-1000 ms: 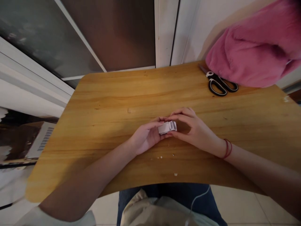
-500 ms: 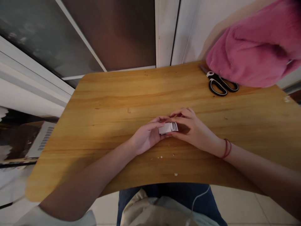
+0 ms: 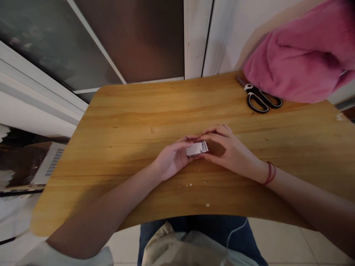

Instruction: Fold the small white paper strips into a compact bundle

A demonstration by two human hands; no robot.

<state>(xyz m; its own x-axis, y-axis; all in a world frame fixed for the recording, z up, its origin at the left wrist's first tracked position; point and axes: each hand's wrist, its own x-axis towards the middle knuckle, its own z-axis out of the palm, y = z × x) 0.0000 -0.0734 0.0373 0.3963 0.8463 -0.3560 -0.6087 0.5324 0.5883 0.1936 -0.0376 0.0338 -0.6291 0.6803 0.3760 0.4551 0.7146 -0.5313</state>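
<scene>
A small stack of white paper pieces [image 3: 193, 149], uneven at its right end, is held just above the middle of the wooden table. My left hand [image 3: 173, 158] grips it from the left, thumb on top and fingers behind and below. From the right, my right hand [image 3: 223, 146] curves around the other end, thumb at the near side and index finger at the far side. A gap shows between its palm and the stack. How firmly the right fingertips press on the paper is hard to see.
Tiny white scraps [image 3: 190, 184] lie on the table [image 3: 133, 122] near its front edge. Black-handled scissors [image 3: 257, 98] rest at the back right, against a pink plush cloth [image 3: 299, 62]. A cardboard box [image 3: 47, 164] stands beyond the left edge.
The stack has shifted slightly left and tilted a little, and its right-end pieces sit somewhat differently. My right thumb and fingers have moved slightly around it.
</scene>
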